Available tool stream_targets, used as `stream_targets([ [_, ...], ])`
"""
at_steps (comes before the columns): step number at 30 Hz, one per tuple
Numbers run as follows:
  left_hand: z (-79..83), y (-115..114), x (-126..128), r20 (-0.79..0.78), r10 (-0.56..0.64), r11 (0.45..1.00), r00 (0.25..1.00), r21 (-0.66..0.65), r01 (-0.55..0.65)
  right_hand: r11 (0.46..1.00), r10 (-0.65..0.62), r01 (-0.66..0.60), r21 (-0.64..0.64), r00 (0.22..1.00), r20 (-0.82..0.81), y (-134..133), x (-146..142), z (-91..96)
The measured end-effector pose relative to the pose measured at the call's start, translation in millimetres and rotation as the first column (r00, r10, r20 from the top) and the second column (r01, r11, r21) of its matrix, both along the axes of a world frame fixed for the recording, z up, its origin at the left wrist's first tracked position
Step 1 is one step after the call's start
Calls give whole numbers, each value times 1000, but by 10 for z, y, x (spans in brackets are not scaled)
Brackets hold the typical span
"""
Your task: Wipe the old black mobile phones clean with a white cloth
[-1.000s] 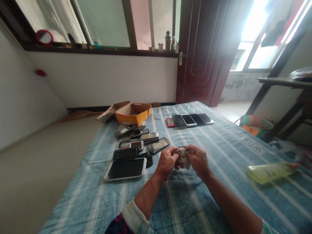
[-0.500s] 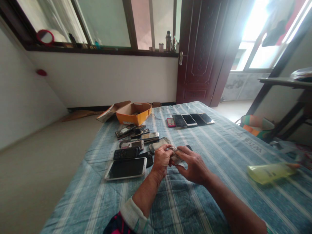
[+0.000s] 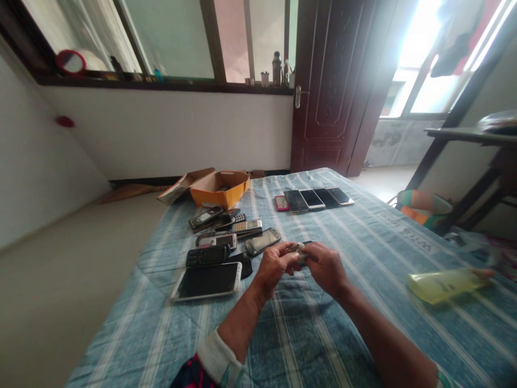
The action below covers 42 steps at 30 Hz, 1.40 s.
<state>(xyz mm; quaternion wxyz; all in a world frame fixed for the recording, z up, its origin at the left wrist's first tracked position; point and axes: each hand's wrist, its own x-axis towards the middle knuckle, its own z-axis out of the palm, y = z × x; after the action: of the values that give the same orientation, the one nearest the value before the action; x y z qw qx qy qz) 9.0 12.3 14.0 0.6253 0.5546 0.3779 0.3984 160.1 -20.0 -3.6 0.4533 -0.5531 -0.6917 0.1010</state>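
My left hand (image 3: 277, 265) and my right hand (image 3: 328, 268) meet above the bed, fingers closed on a small crumpled whitish cloth (image 3: 299, 249) between them. Most of the cloth is covered by my fingers. A dark edge shows just behind my right hand's fingers; what it belongs to is hidden. Left of my left hand lies a silver-rimmed phone (image 3: 263, 242). Farther left are a large white-framed phone (image 3: 208, 281), a black keypad phone (image 3: 208, 255) and several other old phones in a loose pile.
An open orange box (image 3: 221, 189) stands behind the pile. Several flat phones (image 3: 313, 199) lie in a row at the far side, beside a small pink phone (image 3: 281, 203). A yellow bottle (image 3: 446, 285) lies at right on the striped bedsheet (image 3: 363, 242).
Both hands have shifted slightly right with the cloth. My right fingers, spread over it before, are now curled in. The silver-rimmed phone is less covered by my left hand.
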Motion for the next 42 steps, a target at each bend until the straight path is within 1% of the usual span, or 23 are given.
stream_targets([
  [2, -13, -7, 3, -86, -51, 991, 995, 116, 61, 998, -43, 40, -50, 997, -63, 18, 16, -2],
  [4, -35, -7, 6, -154, -43, 976, 987, 204, 74, 995, -50, 41, -89, 994, -100, 26, 21, -1],
  [6, -54, -4, 7, -188, -15, 964, 982, 260, 64, 994, -20, 8, -109, 993, -113, 24, 22, 4],
  [9, -67, 2, 2, -211, 5, 957, 978, 286, 57, 993, 49, -54, -103, 997, -58, 7, 31, 21],
  [12, -71, 10, -9, -219, 0, 957, 976, 284, 63, 997, 51, -48, -53, 998, 41, -13, 51, 48],
  [14, -72, 18, -24, -213, -20, 959, 977, 271, 79, 998, 67, -67, -14, 997, 46, -18, 63, 61],
  [16, -65, 28, -47, -209, -53, 965, 976, 240, 104, 989, 141, -142, -28, 989, -41, -13, 68, 65],
  [18, -42, 36, -77, -212, -98, 971, 972, 196, 141, 974, 178, -200, -106, 966, -190, -4, 68, 65],
  [20, -6, 39, -108, -209, -141, 972, 968, 154, 175, 950, 156, -239, -199, 919, -362, 2, 65, 76],
  [22, 32, 37, -134, -189, -173, 973, 967, 120, 198, 920, 128, -291, -262, 857, -499, -1, 68, 108],
  [24, 58, 33, -151, -156, -187, 975, 970, 95, 203, 885, 130, -352, -304, 815, -564, -14, 80, 155],
  [29, 50, 30, -143, -116, -199, 977, 973, 56, 206, 794, 92, -422, -438, 795, -600, -45, 117, 230],
  [32, 33, 32, -110, -81, -159, 986, 984, 30, 161, 785, 53, -426, -449, 769, -637, -52, 113, 220],
  [34, 30, 34, -86, -64, -83, 996, 995, 31, 85, 783, 42, -441, -439, 741, -670, -53, 96, 206],
  [37, 33, 43, -61, -65, 43, 997, 997, 68, -39, 778, 29, -479, -406, 674, -739, -45, 70, 182],
  [39, 34, 53, -58, -47, 89, 992, 995, 98, -85, 783, 1, -481, -394, 635, -773, -31, 61, 167],
  [42, 39, 63, -69, 8, 122, 984, 992, 128, -122, 807, -66, -441, -393, 595, -801, -4, 62, 148],
])
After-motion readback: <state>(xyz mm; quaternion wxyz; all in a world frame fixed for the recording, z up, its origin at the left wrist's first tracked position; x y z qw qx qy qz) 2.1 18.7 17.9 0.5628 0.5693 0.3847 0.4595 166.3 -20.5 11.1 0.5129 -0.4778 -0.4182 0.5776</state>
